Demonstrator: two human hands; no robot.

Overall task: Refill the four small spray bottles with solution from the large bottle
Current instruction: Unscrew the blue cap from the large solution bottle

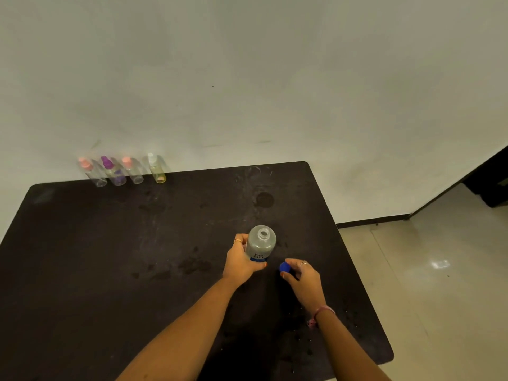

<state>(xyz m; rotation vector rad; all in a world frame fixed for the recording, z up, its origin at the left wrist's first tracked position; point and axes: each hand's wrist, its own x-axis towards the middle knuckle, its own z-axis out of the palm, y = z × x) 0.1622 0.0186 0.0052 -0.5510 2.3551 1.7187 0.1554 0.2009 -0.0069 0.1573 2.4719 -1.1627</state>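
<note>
My left hand [242, 264] holds the large bottle [260, 243] upright at lower centre of the dark surface [110, 257], its mouth open. My right hand [303, 281] pinches the blue cap [285, 267] beside it. The four small spray bottles [122, 171], still capped, stand upper left. I judge the opening done; next I set the cap down and uncap those.

Four small spray bottles [122, 171] beside the wall: smeared by blur, fill levels unreadable. Label on large bottle [259, 244] partly hidden behind left hand [240, 261]. Surface [110, 243] cut off below that bottle.
</note>
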